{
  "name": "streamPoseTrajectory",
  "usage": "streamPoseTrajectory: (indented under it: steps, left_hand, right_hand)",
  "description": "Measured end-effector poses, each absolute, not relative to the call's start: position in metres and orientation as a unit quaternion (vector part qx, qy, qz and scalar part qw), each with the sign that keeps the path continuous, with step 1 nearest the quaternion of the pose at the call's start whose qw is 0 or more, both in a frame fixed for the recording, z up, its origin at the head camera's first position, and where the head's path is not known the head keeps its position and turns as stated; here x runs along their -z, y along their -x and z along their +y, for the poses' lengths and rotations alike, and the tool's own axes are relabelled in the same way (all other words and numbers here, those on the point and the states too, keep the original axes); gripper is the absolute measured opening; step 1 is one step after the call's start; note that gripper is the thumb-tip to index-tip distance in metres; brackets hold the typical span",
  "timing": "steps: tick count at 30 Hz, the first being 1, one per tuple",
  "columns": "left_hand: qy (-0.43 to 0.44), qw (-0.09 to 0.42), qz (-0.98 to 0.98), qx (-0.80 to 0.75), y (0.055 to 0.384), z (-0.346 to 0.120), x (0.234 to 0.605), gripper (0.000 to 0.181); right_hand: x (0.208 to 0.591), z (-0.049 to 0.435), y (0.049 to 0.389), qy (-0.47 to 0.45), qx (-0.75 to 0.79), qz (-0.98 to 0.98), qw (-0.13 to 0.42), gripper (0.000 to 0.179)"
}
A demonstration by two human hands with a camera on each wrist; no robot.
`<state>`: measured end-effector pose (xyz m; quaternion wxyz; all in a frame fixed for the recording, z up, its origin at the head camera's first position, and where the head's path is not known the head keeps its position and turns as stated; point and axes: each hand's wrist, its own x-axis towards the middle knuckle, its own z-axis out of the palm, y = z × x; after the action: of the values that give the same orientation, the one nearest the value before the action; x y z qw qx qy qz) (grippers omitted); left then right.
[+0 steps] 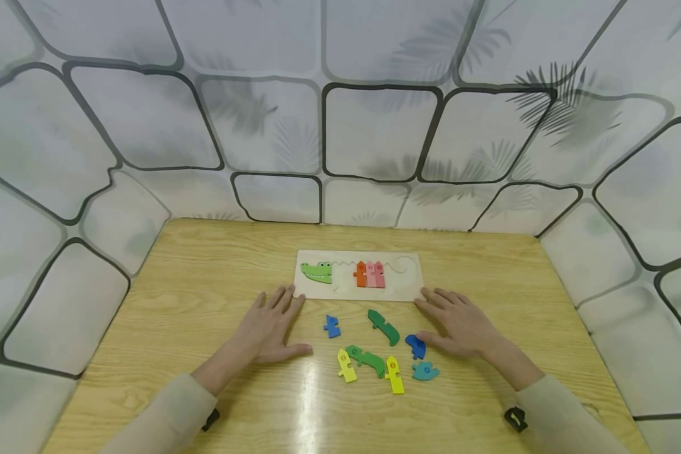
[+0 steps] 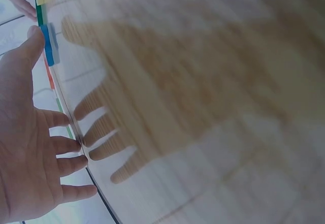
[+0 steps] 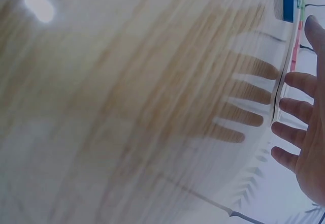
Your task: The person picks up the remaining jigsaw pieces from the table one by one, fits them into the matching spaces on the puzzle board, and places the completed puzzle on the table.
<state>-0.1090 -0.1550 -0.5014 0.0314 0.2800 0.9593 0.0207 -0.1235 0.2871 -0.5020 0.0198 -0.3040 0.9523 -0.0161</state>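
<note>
Both hands spread at the pale wooden puzzle board [image 1: 401,287], neither gripping.
Left hand [image 1: 268,329] and right hand [image 1: 458,323] have fingers extended at the board's near corners; board lies 2 o'clock from left, 10 from right, long axis 9-to-3. Closest loose part: dark-blue curved puzzle piece [image 1: 415,346], 8 o'clock off right hand, right at its thumb tip, contact unclear, long axis roughly 10-to-4. Small blue pointed puzzle piece [image 1: 332,328] sits 3 o'clock of left hand, clear of its thumb. All on the light wood-grain worktop [image 1: 204,271].

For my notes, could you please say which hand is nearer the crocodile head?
Left: the left hand lies just left of the crocodile head; the right hand lies well to its right.
</note>
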Motion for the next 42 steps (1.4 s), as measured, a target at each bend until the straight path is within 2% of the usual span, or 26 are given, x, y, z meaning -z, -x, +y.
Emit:
streamPoseTrajectory:
  steps: [12,18,28,42]
  left_hand:
    - [-0.282,0.031,0.959,-0.019,0.105,-0.153,0.500,0.107]
    - [-0.283,0.032,0.958,-0.026,0.107,-0.155,0.496,0.099]
    - [-0.271,0.021,0.962,-0.034,0.123,-0.165,0.494,0.096]
    - [-0.264,0.028,0.964,-0.024,0.147,-0.175,0.497,0.096]
  right_hand:
    - [0.503,0.290,0.122,0.304,0.017,0.952,0.019,0.073]
    - [0.504,0.289,0.121,0.308,0.018,0.951,0.014,0.073]
    - [0.494,0.282,0.118,0.315,0.023,0.949,0.019,0.077]
    - [0.481,0.260,0.112,0.373,0.026,0.927,-0.010,0.079]
